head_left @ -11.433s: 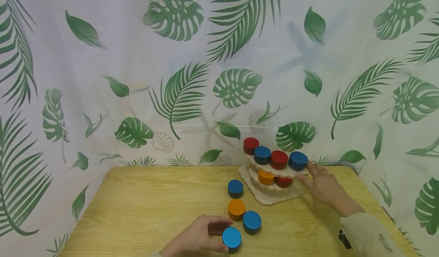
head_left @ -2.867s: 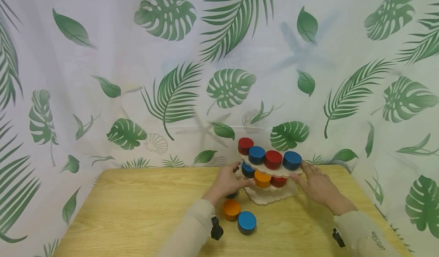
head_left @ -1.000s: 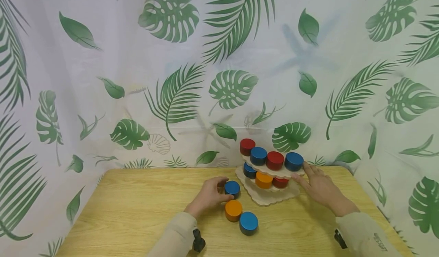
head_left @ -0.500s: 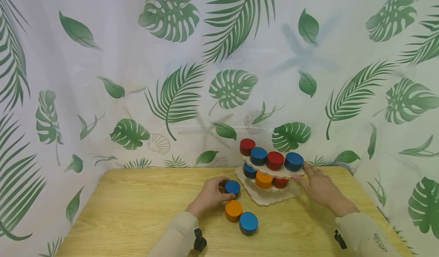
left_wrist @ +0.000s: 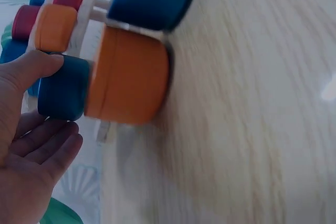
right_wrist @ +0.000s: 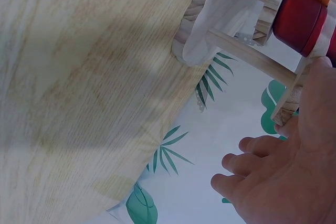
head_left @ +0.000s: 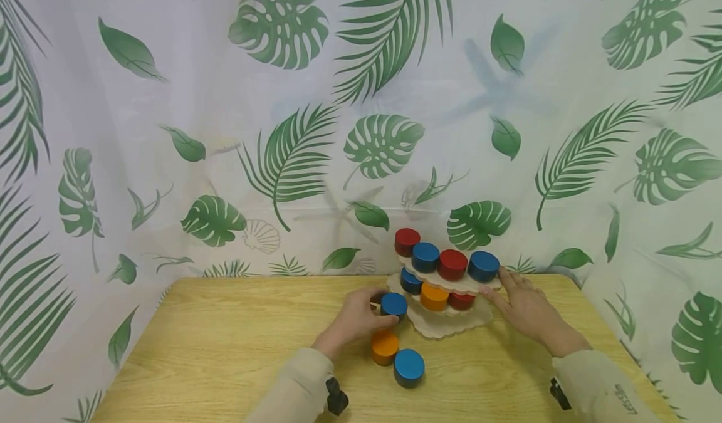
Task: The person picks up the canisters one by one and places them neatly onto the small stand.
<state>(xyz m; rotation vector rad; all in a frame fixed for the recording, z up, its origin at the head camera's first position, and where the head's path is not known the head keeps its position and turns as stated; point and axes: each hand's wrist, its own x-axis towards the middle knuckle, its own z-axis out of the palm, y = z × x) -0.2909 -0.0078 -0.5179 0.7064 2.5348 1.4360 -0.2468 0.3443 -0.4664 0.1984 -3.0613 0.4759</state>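
My left hand point(head_left: 355, 316) pinches a blue round tin point(head_left: 394, 306) between thumb and fingers, just left of the tiered wooden stand point(head_left: 442, 328). In the left wrist view the thumb lies on one side of this tin, the fingers on the opposite side. My right hand point(head_left: 527, 310) grips the right end of the stand's top tier, thumb and fingers at its edge. Red and blue tins line that top tier. Below it, a blue tin point(head_left: 410, 281), an orange tin point(head_left: 434, 297) and a red tin point(head_left: 462, 300) show on the middle tier.
An orange tin point(head_left: 385, 347) and a bright blue tin point(head_left: 408, 368) stand side by side on the wooden table point(head_left: 242, 341), in front of the stand. A leaf-patterned curtain point(head_left: 316, 160) hangs behind the table's back edge.
Earlier, my left hand put the bright blue tin from the front onto the middle tier's left end. It then took the other blue tin and has just shifted it right, toward the stand.
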